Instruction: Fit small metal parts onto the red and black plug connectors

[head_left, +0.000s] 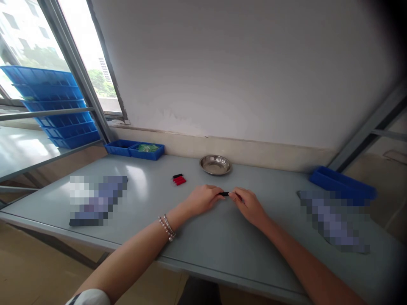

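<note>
Between my two hands is a small black rod-shaped piece (224, 194), held level just above or on the grey table. The fingertips of my left hand (205, 198) pinch its left end. At its other end, my right hand (249, 205) closes thumb and fingers on it. Part of the piece is hidden by the fingers, so its exact kind is unclear. To the left lie a similar black piece (178, 176) and several red pieces (179, 181) with thin ends. Behind my hands stands a shallow round metal bowl (216, 165).
Two small blue bins (146, 153) stand at the back left, one holding green-tinted plastic. Another blue bin (340, 182) is at the right. Blurred-out flat items (98, 201) lie on both sides of the table (143, 216). Stacked blue crates (63, 106) stand by the window.
</note>
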Demonstrator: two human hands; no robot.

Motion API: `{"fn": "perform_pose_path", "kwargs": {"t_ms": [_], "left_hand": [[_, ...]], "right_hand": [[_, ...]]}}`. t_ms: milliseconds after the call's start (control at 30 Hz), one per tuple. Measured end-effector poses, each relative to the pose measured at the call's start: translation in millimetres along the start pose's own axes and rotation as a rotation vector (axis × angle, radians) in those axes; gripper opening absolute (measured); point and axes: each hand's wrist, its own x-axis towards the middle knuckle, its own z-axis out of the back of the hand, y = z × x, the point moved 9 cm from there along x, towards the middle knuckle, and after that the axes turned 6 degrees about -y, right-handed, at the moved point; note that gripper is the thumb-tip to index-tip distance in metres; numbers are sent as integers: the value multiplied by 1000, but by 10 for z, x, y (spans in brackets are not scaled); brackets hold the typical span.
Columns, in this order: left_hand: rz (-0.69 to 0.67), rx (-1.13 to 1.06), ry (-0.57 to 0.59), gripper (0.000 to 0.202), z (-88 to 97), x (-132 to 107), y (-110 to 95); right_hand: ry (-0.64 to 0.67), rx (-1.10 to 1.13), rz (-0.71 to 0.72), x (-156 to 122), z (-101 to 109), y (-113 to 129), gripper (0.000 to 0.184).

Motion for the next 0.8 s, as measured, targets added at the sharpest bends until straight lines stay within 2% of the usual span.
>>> {"fn": "perform_pose_path", "kwargs": {"t_ms": [100,233,333,433,600,800], "left_hand": [[-3,-5,9,31,-13,-3,-5],[5,3,14,31,-18,-1,11],[13,6,8,30,-9,1,25],[7,-9,8,31,-9,-1,13],[-8,-51,23,34,-38,-9,-23],[4,-35,11,34,-40,-7,6]], "right_hand": [[-10,23,4,0,11,15,33],[-2,81,25,-10,8,22,23],[18,114,-14,-18,-5,-17,18],[30,102,-37,-16,-16,-38,22],[-23,2,9,6,7,-21,37],[-45,75,11,6,26,-15,25]]}}
